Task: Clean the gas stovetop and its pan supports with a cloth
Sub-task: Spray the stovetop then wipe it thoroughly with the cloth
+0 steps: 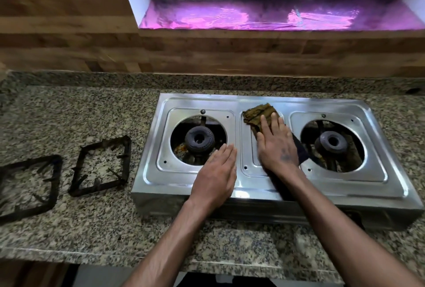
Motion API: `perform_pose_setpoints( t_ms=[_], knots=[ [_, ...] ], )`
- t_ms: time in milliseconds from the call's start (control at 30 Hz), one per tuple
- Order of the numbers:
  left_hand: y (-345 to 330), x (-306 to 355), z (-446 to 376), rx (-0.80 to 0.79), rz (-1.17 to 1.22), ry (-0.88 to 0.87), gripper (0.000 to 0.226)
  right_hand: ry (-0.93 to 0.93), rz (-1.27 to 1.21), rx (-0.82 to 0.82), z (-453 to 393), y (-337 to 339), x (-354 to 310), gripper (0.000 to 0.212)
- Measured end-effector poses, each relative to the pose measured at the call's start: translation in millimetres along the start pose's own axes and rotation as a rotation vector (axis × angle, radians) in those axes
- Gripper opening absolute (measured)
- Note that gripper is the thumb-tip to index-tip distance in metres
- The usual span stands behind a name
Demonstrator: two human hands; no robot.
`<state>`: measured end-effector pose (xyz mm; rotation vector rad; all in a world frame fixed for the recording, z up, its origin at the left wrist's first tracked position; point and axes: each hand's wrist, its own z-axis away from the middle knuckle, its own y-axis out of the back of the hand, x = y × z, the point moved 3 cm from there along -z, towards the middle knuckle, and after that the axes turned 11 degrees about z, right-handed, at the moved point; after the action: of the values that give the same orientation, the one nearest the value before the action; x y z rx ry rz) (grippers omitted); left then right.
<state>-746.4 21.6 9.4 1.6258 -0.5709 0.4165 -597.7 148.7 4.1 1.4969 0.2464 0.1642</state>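
Observation:
A steel two-burner gas stovetop (259, 185) stands on the granite counter, its burners (199, 139) (331, 142) bare. My right hand (277, 146) presses flat, fingers straight, on a brown-green cloth (258, 114) lying on the middle strip between the burners. My left hand (217, 176) rests flat on the steel top, just right of the left burner opening. Two black pan supports (101, 167) (27, 187) lie on the counter left of the stove.
The speckled granite counter (96, 231) runs left and in front of the stove. A wood-look wall (69, 40) rises behind it. Above the stove, a window sill (276, 16) covered in shiny purple foil sits under a dark-framed window.

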Motion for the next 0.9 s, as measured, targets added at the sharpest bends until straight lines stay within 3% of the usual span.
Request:
perform_pose_setpoints(
  t_ms=[167, 233, 333, 500, 700, 900],
  knots=[
    [35, -30, 10, 0.220, 0.031, 0.201, 0.052, 0.242, 0.010, -0.026, 35, -4, -8, 0.060],
    [53, -61, 17, 0.281, -0.020, 0.342, 0.054, 0.225, -0.005, -0.039, 31, -2, 7, 0.061],
    [71, -98, 34, 0.218, -0.169, 0.477, 0.061, 0.155, 0.002, 0.003, 3, -2, 8, 0.059],
    [73, -101, 40, 0.202, -0.183, 0.458, 0.059, 0.165, 0.039, 0.034, -49, -1, -34, 0.056],
    [75, -103, 40, 0.240, -0.147, 0.460, 0.056, 0.386, 0.097, 0.028, -76, -4, -110, 0.056],
    [76, -103, 43, 0.250, -0.131, 0.455, 0.055, 0.358, 0.036, -0.053, -33, -2, -70, 0.056]
  ],
)
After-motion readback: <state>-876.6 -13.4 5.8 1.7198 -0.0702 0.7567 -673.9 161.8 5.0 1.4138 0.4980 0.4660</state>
